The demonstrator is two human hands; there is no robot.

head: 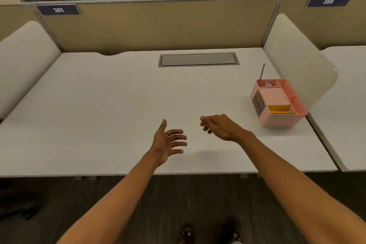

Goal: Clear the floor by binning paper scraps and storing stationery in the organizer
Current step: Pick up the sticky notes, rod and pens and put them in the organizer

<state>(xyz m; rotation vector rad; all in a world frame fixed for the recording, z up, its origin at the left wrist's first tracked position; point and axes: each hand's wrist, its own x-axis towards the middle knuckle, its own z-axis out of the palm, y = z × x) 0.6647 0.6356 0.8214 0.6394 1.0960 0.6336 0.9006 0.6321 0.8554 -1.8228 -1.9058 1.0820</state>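
Both bare arms are reaching out over the white desk [99,105], neither hand holding anything. The left hand [168,142] is hovering palm inward, fingers spread, thumb pointing up. The right hand [217,127] is hanging palm down with fingers loosely curled. Off to the right of that hand, the pink organizer [277,103] is sitting near the desk's edge, yellow notes [281,111] showing in its nearest compartment and a thin rod [262,72] sticking up at its far corner.

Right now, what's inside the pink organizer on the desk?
The pink organizer holds yellow and green paper in its front compartment, something small and blue in a back one, and a thin grey stick standing at the back corner. The compartment floors behind the walls are hidden.
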